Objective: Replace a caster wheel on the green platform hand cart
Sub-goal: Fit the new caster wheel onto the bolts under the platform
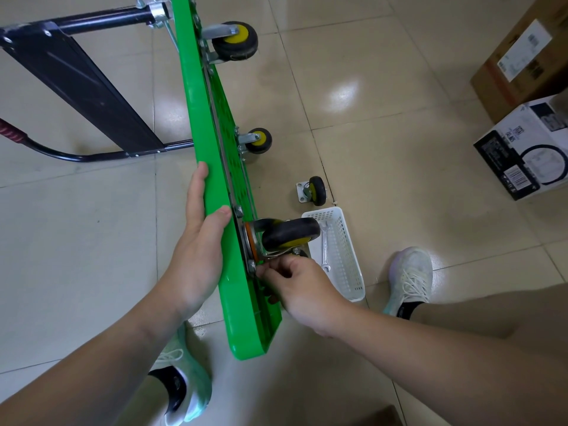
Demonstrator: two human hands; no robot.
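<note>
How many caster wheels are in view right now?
4. Three are on the green cart: far wheel, middle wheel, near wheel by the right hand. A loose wheel lies near the white basket. Others may be hidden.

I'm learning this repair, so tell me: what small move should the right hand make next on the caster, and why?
Probably twist the fastener by fingertip: the right hand pinches it at the mounted caster's plate, the left hand steadies the green platform on edge, and the wrench lies unused in the white basket.
</note>
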